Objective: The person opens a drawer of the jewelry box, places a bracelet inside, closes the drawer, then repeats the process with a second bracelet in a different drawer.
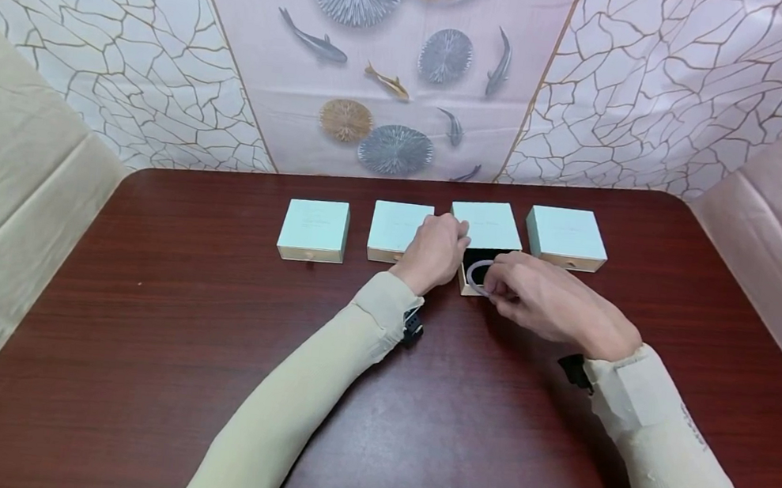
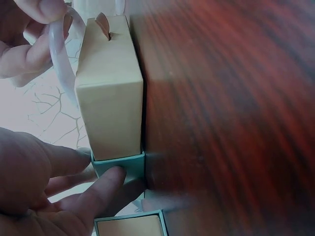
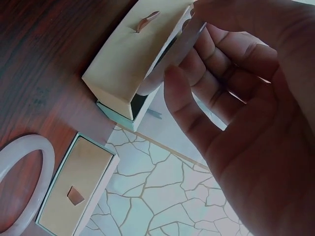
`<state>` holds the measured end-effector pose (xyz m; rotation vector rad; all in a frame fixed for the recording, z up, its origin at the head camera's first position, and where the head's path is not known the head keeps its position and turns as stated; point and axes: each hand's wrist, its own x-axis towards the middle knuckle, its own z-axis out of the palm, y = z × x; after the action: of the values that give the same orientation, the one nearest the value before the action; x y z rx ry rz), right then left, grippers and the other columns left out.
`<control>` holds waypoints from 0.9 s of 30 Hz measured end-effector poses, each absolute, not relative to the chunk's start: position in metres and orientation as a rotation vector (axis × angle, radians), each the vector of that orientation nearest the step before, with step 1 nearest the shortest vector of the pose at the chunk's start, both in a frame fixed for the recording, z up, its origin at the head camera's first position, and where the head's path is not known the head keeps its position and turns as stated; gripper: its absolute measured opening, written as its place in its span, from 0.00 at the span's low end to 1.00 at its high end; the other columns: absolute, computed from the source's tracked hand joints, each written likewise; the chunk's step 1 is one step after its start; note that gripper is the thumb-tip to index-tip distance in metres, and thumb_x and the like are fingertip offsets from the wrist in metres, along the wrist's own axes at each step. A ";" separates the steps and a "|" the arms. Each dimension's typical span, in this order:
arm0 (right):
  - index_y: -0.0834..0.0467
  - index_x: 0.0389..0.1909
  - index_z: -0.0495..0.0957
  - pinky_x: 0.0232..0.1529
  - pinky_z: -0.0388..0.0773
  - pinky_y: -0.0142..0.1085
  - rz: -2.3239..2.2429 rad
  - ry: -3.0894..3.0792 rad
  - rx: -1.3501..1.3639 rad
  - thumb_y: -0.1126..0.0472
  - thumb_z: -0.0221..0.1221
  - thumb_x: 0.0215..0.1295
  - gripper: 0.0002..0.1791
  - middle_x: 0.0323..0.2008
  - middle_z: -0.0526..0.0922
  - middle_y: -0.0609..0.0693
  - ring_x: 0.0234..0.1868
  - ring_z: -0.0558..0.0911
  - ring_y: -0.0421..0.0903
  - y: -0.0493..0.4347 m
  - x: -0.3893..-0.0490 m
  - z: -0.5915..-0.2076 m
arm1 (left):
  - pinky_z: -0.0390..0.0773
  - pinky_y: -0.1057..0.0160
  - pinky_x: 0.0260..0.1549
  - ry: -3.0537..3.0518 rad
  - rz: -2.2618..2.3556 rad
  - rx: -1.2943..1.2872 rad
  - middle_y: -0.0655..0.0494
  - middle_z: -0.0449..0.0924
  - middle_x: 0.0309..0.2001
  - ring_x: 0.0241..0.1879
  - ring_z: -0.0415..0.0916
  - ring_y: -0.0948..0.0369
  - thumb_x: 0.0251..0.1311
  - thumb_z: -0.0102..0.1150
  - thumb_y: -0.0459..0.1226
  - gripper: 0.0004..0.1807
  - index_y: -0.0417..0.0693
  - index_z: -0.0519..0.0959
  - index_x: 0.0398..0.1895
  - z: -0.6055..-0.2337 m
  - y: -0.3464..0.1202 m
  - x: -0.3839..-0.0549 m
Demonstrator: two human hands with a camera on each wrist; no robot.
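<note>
A pale lilac bangle is pinched between the thumb and fingers of my right hand. It stands tilted at the opened drawer of a mint-green box, partly over its dark inside. In the left wrist view, the drawer sticks out from its green sleeve. My left hand grips that sleeve at its left edge, with fingers on its top and side. A second pale bangle shows at the edge of the right wrist view; in the head view I cannot make it out.
Two mint boxes stand left of the opened one, the far-left box and a nearer box partly behind my left hand. Another box stands to the right. All sit near the back edge of the dark red table, before a patterned cloth.
</note>
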<state>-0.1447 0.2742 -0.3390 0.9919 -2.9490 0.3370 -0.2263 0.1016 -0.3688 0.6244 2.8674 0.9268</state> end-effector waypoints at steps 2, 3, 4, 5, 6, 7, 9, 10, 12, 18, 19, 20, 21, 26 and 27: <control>0.51 0.28 0.81 0.38 0.72 0.32 0.328 -2.951 0.985 0.72 0.60 0.61 0.11 0.29 0.75 0.41 0.34 0.72 0.38 0.274 -0.145 -0.339 | 0.65 0.67 0.23 2.866 0.933 0.625 0.57 0.59 0.15 0.21 0.66 0.59 0.79 0.48 0.38 0.28 0.53 0.58 0.13 -0.368 0.102 -0.226; 0.51 0.29 0.81 0.38 0.72 0.32 0.326 -2.949 0.987 0.71 0.60 0.61 0.11 0.29 0.76 0.41 0.34 0.73 0.38 0.274 -0.145 -0.339 | 0.65 0.67 0.23 2.869 0.933 0.624 0.57 0.59 0.15 0.21 0.66 0.59 0.79 0.48 0.38 0.29 0.53 0.58 0.13 -0.369 0.102 -0.226; 0.51 0.29 0.81 0.38 0.72 0.32 0.324 -2.950 0.987 0.71 0.60 0.62 0.11 0.29 0.76 0.41 0.34 0.73 0.38 0.274 -0.145 -0.339 | 0.65 0.67 0.23 2.868 0.935 0.624 0.57 0.59 0.15 0.21 0.66 0.59 0.79 0.48 0.38 0.29 0.53 0.58 0.13 -0.369 0.102 -0.226; 0.51 0.28 0.81 0.38 0.72 0.32 0.324 -2.948 0.989 0.71 0.60 0.62 0.11 0.29 0.76 0.41 0.34 0.73 0.38 0.275 -0.145 -0.339 | 0.65 0.67 0.23 2.867 0.939 0.622 0.57 0.58 0.15 0.21 0.66 0.59 0.79 0.48 0.39 0.29 0.53 0.58 0.13 -0.369 0.102 -0.226; 0.51 0.28 0.81 0.38 0.72 0.32 0.327 -2.941 0.994 0.71 0.60 0.62 0.11 0.29 0.76 0.41 0.34 0.73 0.38 0.275 -0.146 -0.339 | 0.65 0.67 0.23 2.864 0.943 0.621 0.57 0.58 0.15 0.20 0.66 0.59 0.79 0.48 0.39 0.29 0.53 0.57 0.13 -0.369 0.102 -0.226; 0.51 0.28 0.81 0.38 0.72 0.32 0.328 -2.937 0.997 0.72 0.60 0.62 0.11 0.29 0.76 0.41 0.34 0.73 0.38 0.275 -0.146 -0.340 | 0.65 0.67 0.23 2.866 0.941 0.619 0.57 0.58 0.15 0.20 0.66 0.59 0.79 0.48 0.39 0.29 0.53 0.57 0.13 -0.369 0.102 -0.226; 0.51 0.28 0.81 0.38 0.72 0.32 0.331 -2.927 1.003 0.72 0.60 0.63 0.12 0.29 0.76 0.41 0.34 0.73 0.38 0.275 -0.146 -0.339 | 0.65 0.68 0.22 2.866 0.940 0.617 0.58 0.57 0.15 0.20 0.66 0.59 0.79 0.48 0.39 0.29 0.53 0.57 0.13 -0.369 0.102 -0.227; 0.51 0.28 0.82 0.38 0.72 0.32 0.332 -2.927 1.002 0.72 0.60 0.64 0.12 0.29 0.76 0.41 0.33 0.73 0.38 0.275 -0.146 -0.339 | 0.65 0.67 0.22 2.865 0.942 0.617 0.58 0.57 0.15 0.20 0.66 0.59 0.79 0.48 0.39 0.29 0.53 0.57 0.13 -0.369 0.102 -0.226; 0.51 0.29 0.82 0.38 0.73 0.33 0.337 -2.921 1.001 0.72 0.61 0.64 0.12 0.30 0.77 0.41 0.34 0.74 0.38 0.275 -0.146 -0.339 | 0.65 0.67 0.22 2.868 0.940 0.623 0.57 0.58 0.15 0.20 0.66 0.59 0.79 0.48 0.39 0.29 0.53 0.57 0.13 -0.369 0.102 -0.226; 0.52 0.33 0.83 0.41 0.75 0.35 0.342 -2.921 0.984 0.71 0.61 0.66 0.11 0.33 0.79 0.42 0.37 0.76 0.39 0.276 -0.147 -0.340 | 0.65 0.68 0.22 2.880 0.936 0.629 0.57 0.58 0.15 0.20 0.67 0.59 0.78 0.49 0.38 0.29 0.53 0.57 0.13 -0.369 0.102 -0.227; 0.52 0.33 0.83 0.42 0.76 0.35 0.343 -2.921 0.981 0.71 0.61 0.66 0.11 0.33 0.80 0.43 0.38 0.76 0.39 0.276 -0.147 -0.340 | 0.65 0.68 0.22 2.877 0.938 0.628 0.57 0.58 0.15 0.20 0.66 0.59 0.78 0.49 0.38 0.29 0.53 0.57 0.13 -0.369 0.102 -0.227; 0.52 0.33 0.84 0.42 0.76 0.36 0.342 -2.921 0.979 0.71 0.61 0.66 0.10 0.34 0.80 0.43 0.38 0.77 0.39 0.276 -0.147 -0.340 | 0.64 0.68 0.22 2.874 0.939 0.628 0.57 0.58 0.15 0.20 0.65 0.59 0.78 0.49 0.38 0.29 0.53 0.56 0.13 -0.369 0.102 -0.227; 0.52 0.34 0.84 0.43 0.76 0.36 0.342 -2.920 0.977 0.71 0.61 0.66 0.10 0.34 0.80 0.43 0.39 0.77 0.39 0.276 -0.147 -0.341 | 0.63 0.68 0.21 2.869 0.941 0.627 0.58 0.57 0.14 0.19 0.64 0.59 0.78 0.49 0.38 0.29 0.54 0.56 0.13 -0.369 0.102 -0.227; 0.52 0.34 0.84 0.43 0.77 0.37 0.339 -2.924 0.969 0.71 0.61 0.66 0.10 0.35 0.80 0.43 0.39 0.77 0.39 0.276 -0.147 -0.343 | 0.62 0.68 0.21 2.870 0.941 0.621 0.58 0.56 0.14 0.19 0.63 0.60 0.79 0.48 0.39 0.29 0.53 0.56 0.13 -0.370 0.102 -0.227; 0.52 0.34 0.84 0.43 0.77 0.37 0.338 -2.925 0.966 0.71 0.61 0.66 0.10 0.35 0.80 0.43 0.39 0.77 0.39 0.276 -0.148 -0.343 | 0.62 0.68 0.21 2.873 0.941 0.624 0.58 0.56 0.15 0.19 0.63 0.60 0.79 0.48 0.39 0.29 0.53 0.56 0.13 -0.370 0.102 -0.227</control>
<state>-0.1476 0.2761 -0.3429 0.9664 -2.9251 0.3376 -0.2269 0.1017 -0.3703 0.6241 2.8729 0.9412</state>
